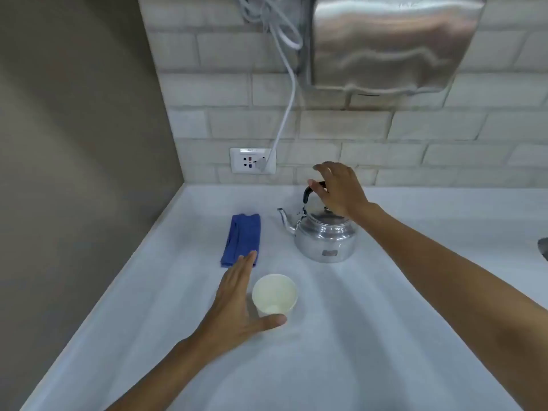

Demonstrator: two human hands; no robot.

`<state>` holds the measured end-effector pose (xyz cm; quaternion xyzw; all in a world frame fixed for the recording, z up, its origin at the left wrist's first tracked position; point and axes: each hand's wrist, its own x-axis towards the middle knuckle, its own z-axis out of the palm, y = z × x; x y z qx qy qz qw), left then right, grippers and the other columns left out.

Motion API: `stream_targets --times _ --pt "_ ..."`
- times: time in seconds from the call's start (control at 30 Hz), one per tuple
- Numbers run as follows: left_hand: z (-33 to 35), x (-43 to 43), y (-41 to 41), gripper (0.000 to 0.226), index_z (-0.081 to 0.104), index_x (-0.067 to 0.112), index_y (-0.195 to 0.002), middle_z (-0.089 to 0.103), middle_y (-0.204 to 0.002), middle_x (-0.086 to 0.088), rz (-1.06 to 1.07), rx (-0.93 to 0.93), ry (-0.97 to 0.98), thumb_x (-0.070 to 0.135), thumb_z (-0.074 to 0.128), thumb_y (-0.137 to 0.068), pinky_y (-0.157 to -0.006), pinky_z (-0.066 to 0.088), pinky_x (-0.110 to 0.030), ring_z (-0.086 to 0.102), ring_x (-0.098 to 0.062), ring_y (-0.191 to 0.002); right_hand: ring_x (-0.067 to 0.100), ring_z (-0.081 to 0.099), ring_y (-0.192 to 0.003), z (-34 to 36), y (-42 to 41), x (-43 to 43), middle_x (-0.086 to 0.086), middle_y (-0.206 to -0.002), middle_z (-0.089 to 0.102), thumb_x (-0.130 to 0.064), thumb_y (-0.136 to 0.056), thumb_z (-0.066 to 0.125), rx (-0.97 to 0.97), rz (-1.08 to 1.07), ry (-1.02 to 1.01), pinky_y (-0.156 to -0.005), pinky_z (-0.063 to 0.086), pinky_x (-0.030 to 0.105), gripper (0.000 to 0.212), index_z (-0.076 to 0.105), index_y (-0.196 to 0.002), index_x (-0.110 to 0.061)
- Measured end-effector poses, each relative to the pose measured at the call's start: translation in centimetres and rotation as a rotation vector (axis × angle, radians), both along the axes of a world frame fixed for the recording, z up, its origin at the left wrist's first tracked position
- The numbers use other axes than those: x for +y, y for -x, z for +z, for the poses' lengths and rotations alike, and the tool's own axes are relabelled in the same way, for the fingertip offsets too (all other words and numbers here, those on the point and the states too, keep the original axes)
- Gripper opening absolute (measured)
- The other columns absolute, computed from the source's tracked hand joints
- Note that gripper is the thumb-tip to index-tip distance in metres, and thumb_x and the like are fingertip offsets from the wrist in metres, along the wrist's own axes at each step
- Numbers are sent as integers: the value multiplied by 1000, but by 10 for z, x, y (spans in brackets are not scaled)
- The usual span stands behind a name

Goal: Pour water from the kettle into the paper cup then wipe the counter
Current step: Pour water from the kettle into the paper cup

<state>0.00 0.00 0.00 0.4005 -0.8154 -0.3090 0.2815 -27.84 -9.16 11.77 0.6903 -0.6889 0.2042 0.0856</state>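
Note:
A shiny metal kettle (324,237) stands upright on the white counter (370,336), spout pointing left. My right hand (336,189) hovers over its black handle, fingers spread and curled around it without a closed grip. A white paper cup (274,293) stands in front of the kettle, nearer to me. My left hand (237,304) lies open beside the cup's left side, fingers straight, thumb touching the cup's near base. A folded blue cloth (241,240) lies left of the kettle, just beyond my left fingertips.
A tiled wall runs behind the counter, with a socket (252,161) and a white cable plugged in. A steel hand dryer (394,43) hangs above the kettle. A grey side wall bounds the counter on the left. A metal object shows at the right edge (544,247).

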Motion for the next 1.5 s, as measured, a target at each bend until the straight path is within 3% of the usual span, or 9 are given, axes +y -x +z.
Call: stream_targets --times 0.17,0.3,0.43,0.57,0.83,1.07,1.3,1.4,1.5 --pt "-16 4 9 114 4 60 -131 16 -143 37 -9 125 -202 65 80 -46 -106 22 -23 16 16 -130 35 49 -115 3 6 -18 19 -123 58 -43 -96 29 -74 -134 -73 -98 36 46 48 51 -121 -8" --pt "-22 5 17 103 18 67 -121 37 -131 35 27 215 -297 54 85 -44 -90 32 2 34 15 -120 35 56 -92 3 10 -31 17 -92 63 -50 -95 21 -139 -225 -160 -74 38 38 62 54 -79 -1" --pt "-27 4 24 84 35 55 -112 47 -120 26 97 254 -314 33 88 -51 -82 39 1 44 14 -109 31 55 -74 0 9 -39 14 -76 61 -51 -93 26 -116 -264 -125 -69 40 35 68 61 -69 1" --pt "-26 2 30 74 39 44 -107 51 -112 23 150 270 -328 22 87 -56 -75 38 4 49 9 -103 28 49 -63 3 8 -37 5 -52 42 -41 -90 40 -183 -249 -102 -61 37 31 54 37 -47 -9" --pt "-22 0 41 81 34 29 -120 51 -110 12 264 326 -340 18 85 -59 -67 37 6 49 -10 -102 19 27 -40 11 4 -13 0 -39 28 -30 -79 49 -205 -171 -82 -45 23 26 48 25 -39 -15" --pt "-20 4 50 79 31 29 -119 47 -111 8 285 364 -349 17 84 -61 -79 40 -19 46 -12 -101 16 18 -40 35 -2 25 -3 -37 18 -29 -78 51 -96 -32 30 -44 18 26 51 20 -39 -17" --pt "-20 4 62 79 32 22 -122 48 -106 8 306 396 -337 14 83 -62 -61 35 6 46 -12 -96 17 22 -39 50 -17 59 -1 -36 19 -27 -80 50 117 57 65 -46 24 27 51 22 -39 -14" --pt "-22 3 65 78 32 22 -121 48 -105 9 307 408 -332 14 83 -62 -62 38 5 46 -10 -95 22 26 -41 56 -22 69 2 -36 21 -27 -79 50 191 62 82 -49 27 27 50 21 -40 -12" --pt "-22 3 67 78 32 25 -119 49 -107 9 309 423 -339 15 83 -61 -73 41 -10 47 -9 -95 25 26 -43 63 -27 77 3 -36 21 -27 -78 49 266 79 99 -45 19 24 49 24 -40 -10"
